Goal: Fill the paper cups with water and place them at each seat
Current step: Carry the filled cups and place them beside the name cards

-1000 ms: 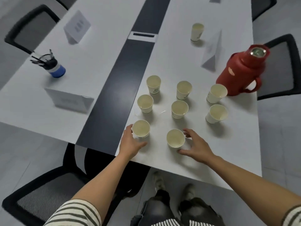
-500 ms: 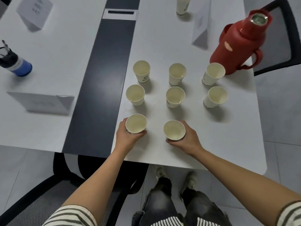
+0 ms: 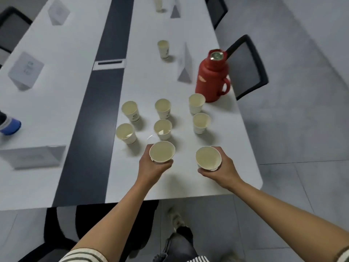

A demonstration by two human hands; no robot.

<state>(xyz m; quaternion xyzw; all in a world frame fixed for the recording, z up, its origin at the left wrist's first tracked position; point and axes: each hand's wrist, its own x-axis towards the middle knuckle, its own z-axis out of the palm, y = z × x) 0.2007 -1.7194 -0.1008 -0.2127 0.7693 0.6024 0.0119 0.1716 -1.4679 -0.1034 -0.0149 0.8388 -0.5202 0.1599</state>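
Note:
My left hand (image 3: 152,168) grips a filled paper cup (image 3: 162,151) and holds it up off the white table (image 3: 143,186). A second filled cup (image 3: 208,157) is lifted in my right hand (image 3: 221,172). Behind them several more cups stand in a cluster, among them one at the left (image 3: 125,133) and one in the middle (image 3: 163,129). A red thermos jug (image 3: 212,78) stands at the right of the cluster. One cup (image 3: 163,48) sits farther up the table beside a white name card (image 3: 186,65).
A dark strip (image 3: 94,114) runs down the table's middle. White name cards (image 3: 33,156) (image 3: 25,69) and a blue pen holder (image 3: 9,124) stand on the left half. Black chairs stand at the right (image 3: 247,67) and below the near edge (image 3: 62,229).
Both hands closed around the two nearest cups and raised them off the table. The camera tilted up, showing more of the table's far end.

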